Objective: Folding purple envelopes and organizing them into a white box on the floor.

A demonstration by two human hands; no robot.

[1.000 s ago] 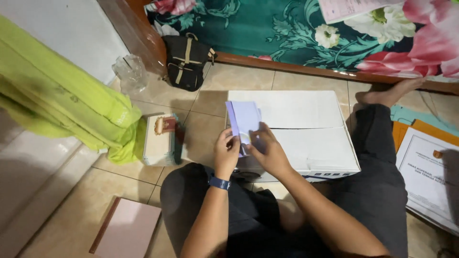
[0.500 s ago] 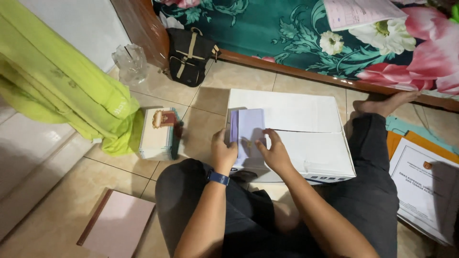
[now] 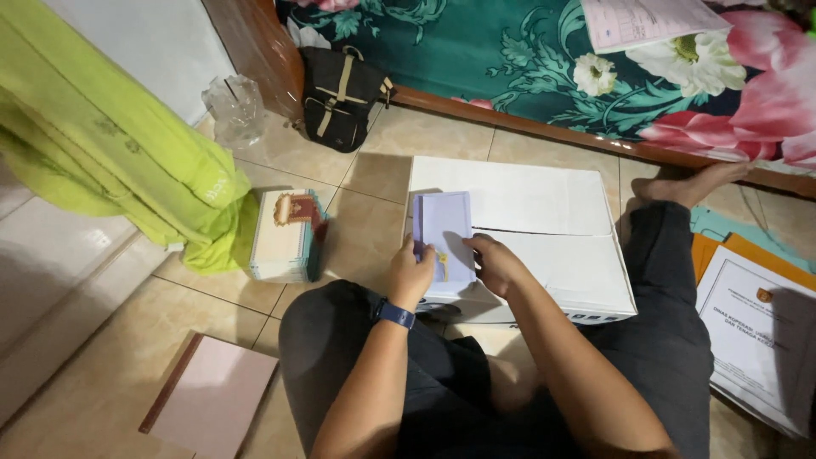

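Together we grip pale purple booklet (image 3: 445, 234) over white box (image 3: 544, 246) near-left corner: left hand (image 3: 411, 274) fingers clasp left edge, right hand (image 3: 495, 263) pinches right.

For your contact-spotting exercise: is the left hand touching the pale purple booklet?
Touching. The head view shows the left hand gripping the lower left edge of the pale purple booklet, fingers overlapping it.

The tiled floor (image 3: 382, 183) carries a white box (image 3: 544, 229), a black bag (image 3: 340, 93) near the bed edge, a pink book (image 3: 212, 404), and papers (image 3: 756, 331).
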